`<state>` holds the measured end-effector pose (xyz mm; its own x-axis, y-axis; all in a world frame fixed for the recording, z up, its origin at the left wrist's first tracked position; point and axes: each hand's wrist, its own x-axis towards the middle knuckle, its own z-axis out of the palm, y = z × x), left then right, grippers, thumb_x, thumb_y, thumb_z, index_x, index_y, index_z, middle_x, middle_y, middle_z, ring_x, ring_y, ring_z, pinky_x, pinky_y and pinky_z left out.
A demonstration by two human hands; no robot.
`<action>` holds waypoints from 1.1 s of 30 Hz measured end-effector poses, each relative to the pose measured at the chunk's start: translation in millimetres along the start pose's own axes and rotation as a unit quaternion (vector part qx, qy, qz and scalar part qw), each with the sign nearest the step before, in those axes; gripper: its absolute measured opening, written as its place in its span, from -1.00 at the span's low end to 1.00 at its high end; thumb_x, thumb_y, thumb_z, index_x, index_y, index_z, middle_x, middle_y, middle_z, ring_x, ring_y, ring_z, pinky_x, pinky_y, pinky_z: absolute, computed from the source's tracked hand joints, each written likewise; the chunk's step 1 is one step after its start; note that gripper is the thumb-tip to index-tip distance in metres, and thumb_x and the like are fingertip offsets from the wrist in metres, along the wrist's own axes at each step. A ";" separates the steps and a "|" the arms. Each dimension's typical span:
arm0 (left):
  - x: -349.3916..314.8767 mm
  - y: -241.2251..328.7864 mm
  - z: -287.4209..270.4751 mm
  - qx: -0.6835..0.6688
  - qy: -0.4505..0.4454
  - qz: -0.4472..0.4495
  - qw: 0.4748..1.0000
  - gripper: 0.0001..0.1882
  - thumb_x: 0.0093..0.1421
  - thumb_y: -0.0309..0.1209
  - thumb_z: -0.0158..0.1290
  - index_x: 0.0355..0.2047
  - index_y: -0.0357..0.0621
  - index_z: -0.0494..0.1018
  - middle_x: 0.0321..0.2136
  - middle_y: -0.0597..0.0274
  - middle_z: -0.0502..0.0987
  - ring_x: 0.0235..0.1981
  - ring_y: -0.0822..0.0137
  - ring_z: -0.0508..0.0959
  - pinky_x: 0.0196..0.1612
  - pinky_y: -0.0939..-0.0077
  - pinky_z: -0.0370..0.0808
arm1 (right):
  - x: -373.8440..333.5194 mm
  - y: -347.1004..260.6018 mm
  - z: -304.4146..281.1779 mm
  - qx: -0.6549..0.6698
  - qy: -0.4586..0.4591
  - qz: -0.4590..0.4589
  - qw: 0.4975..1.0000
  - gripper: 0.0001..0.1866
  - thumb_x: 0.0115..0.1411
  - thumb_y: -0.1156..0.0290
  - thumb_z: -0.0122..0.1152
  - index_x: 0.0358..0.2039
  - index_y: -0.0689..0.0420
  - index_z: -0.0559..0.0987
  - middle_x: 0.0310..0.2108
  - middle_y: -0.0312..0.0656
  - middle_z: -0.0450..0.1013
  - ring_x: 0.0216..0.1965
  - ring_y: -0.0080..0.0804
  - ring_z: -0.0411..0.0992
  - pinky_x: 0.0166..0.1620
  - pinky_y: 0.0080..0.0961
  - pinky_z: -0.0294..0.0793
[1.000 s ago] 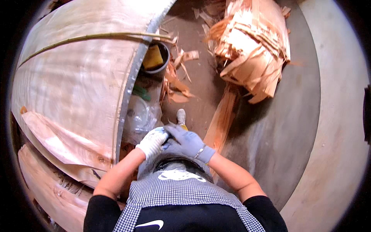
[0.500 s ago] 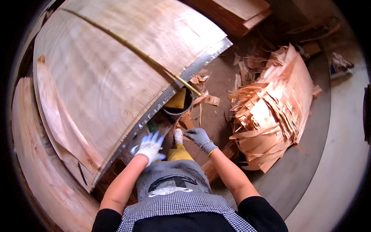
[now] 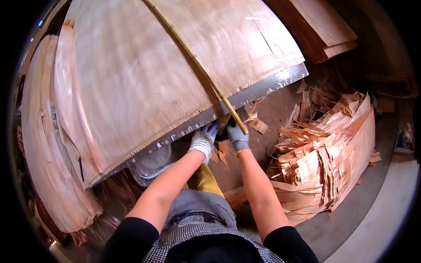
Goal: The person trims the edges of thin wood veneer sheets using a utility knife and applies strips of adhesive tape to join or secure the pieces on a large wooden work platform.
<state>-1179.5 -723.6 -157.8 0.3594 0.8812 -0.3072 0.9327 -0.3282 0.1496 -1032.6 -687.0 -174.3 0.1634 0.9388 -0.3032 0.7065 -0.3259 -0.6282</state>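
My left hand (image 3: 203, 141), in a striped white and blue glove, reaches to the table's metal edge beside a flat yellow piece (image 3: 224, 119). On the other side of that piece is my right hand (image 3: 239, 138), in a grey glove. Both hands' fingers are partly hidden by the table edge, the shadow and a pole, so I cannot tell what they grip. The bamboo pole (image 3: 193, 55) lies across a large pale wood veneer sheet (image 3: 131, 87), its near end jutting past the edge over my right hand.
A bundle of splintered veneer (image 3: 329, 158) lies on the floor at right. More veneer strips (image 3: 44, 131) are stacked along the left side, and boards (image 3: 324, 26) stand at the far right. Clear plastic (image 3: 153, 162) sits under the table edge. Veneer scraps (image 3: 255, 118) litter the floor.
Both hands have moved forward to the table edge and closer together, around the yellow piece. The view has shifted, so the table and the bundle sit differently in it.
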 end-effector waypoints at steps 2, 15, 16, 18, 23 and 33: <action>-1.6 1.5 7.3 0.027 0.000 -0.007 1.000 -0.29 -0.11 -0.30 0.04 0.10 -0.09 0.09 0.13 0.29 0.09 0.14 0.24 0.08 0.14 0.29 0.05 | -6.1 27.3 -53.5 -0.050 0.029 0.065 0.996 -0.76 -0.10 0.28 0.07 -0.57 0.23 0.46 -0.54 0.09 0.39 -0.44 0.02 0.38 -0.40 -0.22 0.33; -98.1 35.0 -86.4 -0.298 0.104 0.132 0.940 -0.47 -0.07 -0.19 0.04 -0.04 0.05 0.28 -0.04 0.05 0.30 0.07 0.02 0.18 0.02 0.15 0.20 | -122.9 -26.7 -89.6 0.157 -0.169 -0.079 0.970 -0.82 -0.15 0.58 0.28 -0.60 0.19 0.41 -0.65 -0.37 0.32 -0.57 -0.68 0.23 -0.50 -0.72 0.28; -107.7 22.2 -82.2 -0.335 0.045 0.055 0.939 -0.57 -0.03 -0.21 0.02 -0.12 0.01 0.35 -0.14 0.05 0.37 -0.02 0.04 0.28 -0.05 0.20 0.26 | -122.3 -44.5 -83.4 0.212 -0.195 -0.061 0.956 -0.83 -0.13 0.51 0.28 -0.56 0.18 0.42 -0.59 -0.35 0.35 -0.56 -0.65 0.26 -0.51 -0.70 0.29; -136.2 -2.3 -104.5 -0.491 0.004 -0.064 0.869 -0.73 0.03 -0.24 -0.01 -0.27 -0.06 0.44 -0.34 0.05 0.47 -0.23 0.06 0.43 -0.21 0.28 0.34 | -129.3 -94.7 -79.9 0.320 -0.253 -0.022 0.913 -0.84 -0.09 0.48 0.25 -0.49 0.19 0.45 -0.51 -0.32 0.37 -0.54 -0.63 0.29 -0.51 -0.70 0.30; -203.6 -54.0 -119.8 -0.529 0.158 -0.166 0.817 -0.73 0.09 -0.23 -0.04 -0.34 -0.17 0.43 -0.51 -0.02 0.47 -0.42 0.00 0.46 -0.36 0.27 0.36 | -166.2 -180.9 -26.4 0.466 -0.419 0.059 0.777 -0.76 0.09 0.43 0.07 -0.20 0.19 0.41 -0.36 -0.28 0.40 -0.52 -0.60 0.31 -0.44 -0.74 0.33; -394.4 -294.7 -77.8 -0.296 0.300 -0.430 0.798 -0.83 0.02 -0.37 -0.09 -0.45 -0.18 0.43 -0.46 0.03 0.48 -0.43 0.09 0.48 -0.35 0.28 0.39 | -163.3 -367.6 74.1 0.284 -0.361 -0.156 0.874 -0.81 0.13 0.45 -0.03 -0.22 0.15 0.34 -0.60 -0.23 0.37 -0.64 -0.50 0.34 -0.68 -0.67 0.28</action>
<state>-1598.5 -947.9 -7.6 -0.6516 0.7564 -0.0572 0.5841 0.5484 0.5984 -1370.0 -728.8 53.0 -0.5994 0.7429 -0.2981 0.1500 -0.2615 -0.9535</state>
